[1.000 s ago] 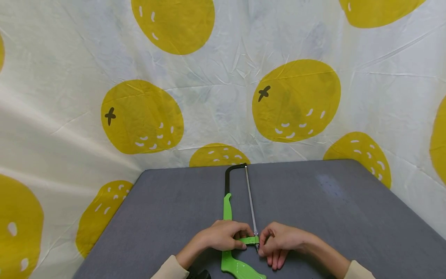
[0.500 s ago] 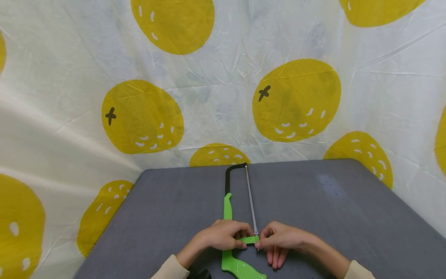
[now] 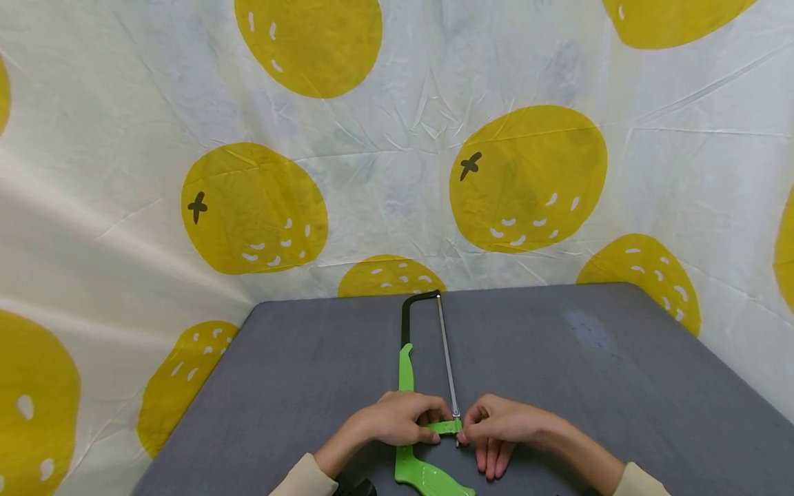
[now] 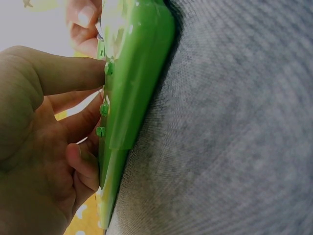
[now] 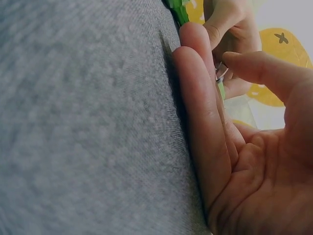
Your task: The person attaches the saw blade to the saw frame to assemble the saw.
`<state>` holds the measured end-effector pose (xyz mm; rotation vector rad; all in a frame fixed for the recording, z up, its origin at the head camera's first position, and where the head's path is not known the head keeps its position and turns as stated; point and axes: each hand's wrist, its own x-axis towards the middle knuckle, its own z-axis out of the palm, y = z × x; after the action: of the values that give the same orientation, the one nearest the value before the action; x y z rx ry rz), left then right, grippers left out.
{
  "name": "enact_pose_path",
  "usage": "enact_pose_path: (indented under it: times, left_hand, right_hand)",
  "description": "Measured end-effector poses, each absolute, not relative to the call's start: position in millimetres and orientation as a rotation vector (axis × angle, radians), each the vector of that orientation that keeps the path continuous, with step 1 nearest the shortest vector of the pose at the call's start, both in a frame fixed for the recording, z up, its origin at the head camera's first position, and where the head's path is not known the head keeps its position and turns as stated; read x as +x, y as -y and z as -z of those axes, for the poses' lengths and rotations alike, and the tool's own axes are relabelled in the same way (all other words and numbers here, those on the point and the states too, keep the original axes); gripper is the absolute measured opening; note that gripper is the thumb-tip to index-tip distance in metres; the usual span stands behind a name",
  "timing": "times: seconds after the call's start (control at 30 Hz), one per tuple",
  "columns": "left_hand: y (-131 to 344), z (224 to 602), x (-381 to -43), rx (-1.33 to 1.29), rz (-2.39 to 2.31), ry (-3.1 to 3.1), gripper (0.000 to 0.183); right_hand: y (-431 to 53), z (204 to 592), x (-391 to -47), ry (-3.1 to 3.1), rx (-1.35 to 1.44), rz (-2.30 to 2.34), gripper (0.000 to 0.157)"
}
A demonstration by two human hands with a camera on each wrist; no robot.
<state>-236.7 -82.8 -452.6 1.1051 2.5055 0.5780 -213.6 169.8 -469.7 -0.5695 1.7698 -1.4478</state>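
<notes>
A hacksaw [image 3: 405, 375] lies flat on the grey table, with a green handle and frame, a black front bow and a thin silver blade [image 3: 446, 344]. My left hand [image 3: 397, 418] holds the frame's short green arm [image 3: 445, 428] between thumb and fingers. In the left wrist view its thumb presses the green frame [image 4: 139, 73]. At the blade's near end my right hand [image 3: 505, 427] pinches the small metal tension screw, mostly hidden by the fingertips. The right wrist view shows a bit of that metal screw [image 5: 221, 72] by the thumb; the lower fingers rest on the table.
The grey table [image 3: 558, 372] extends on both sides of the hacksaw. Behind it hangs a white cloth [image 3: 384, 193] with yellow fruit prints. A small black object [image 3: 364, 488] shows at the bottom edge by the left sleeve.
My right thumb and fingertips shift slightly at the tension screw, moving forward over it and then back a little. The left hand and the hacksaw stay in place.
</notes>
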Motion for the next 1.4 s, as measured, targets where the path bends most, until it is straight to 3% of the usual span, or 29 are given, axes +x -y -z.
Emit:
enact_pose_path:
  times: [1.4]
  left_hand:
    - [82.8,450.2,-235.1,1.099,-0.561,-2.509,0.026]
  right_hand:
    - [-170.4,467.8,-212.1,-1.765,-0.583,1.446,0.014]
